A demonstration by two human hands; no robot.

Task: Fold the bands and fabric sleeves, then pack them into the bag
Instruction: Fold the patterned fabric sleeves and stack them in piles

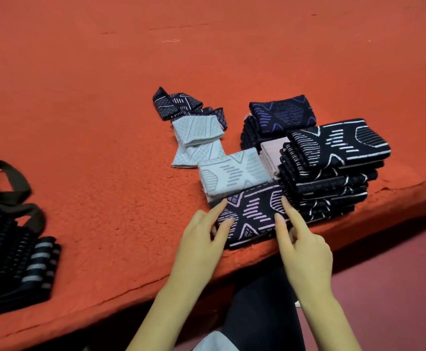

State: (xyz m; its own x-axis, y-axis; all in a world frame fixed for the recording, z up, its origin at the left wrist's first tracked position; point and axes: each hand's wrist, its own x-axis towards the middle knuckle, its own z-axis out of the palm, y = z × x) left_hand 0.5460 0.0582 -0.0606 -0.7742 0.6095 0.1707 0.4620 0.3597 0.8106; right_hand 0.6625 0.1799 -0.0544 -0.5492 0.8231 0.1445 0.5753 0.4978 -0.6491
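A folded black sleeve with pink lines [251, 214] lies at the front edge of the orange surface. My left hand [201, 239] grips its left end, fingers on top and thumb at the near edge. My right hand [303, 244] grips its right end the same way. Behind it sits a folded light grey sleeve [229, 173]. To the right stands a stack of folded black sleeves with white lines [333, 168]. A navy stack with purple lines [280, 112] is further back. Loose grey and black bands [194, 122] lie unfolded behind. The dark bag [11, 244] with handles is at far left.
The orange felt-covered surface [105, 122] stretches wide to the back and left. Its front edge [156, 282] runs diagonally just under my hands. A folded pink piece [270, 153] sits between the stacks. My dark-clothed legs and a red floor [397, 274] are below.
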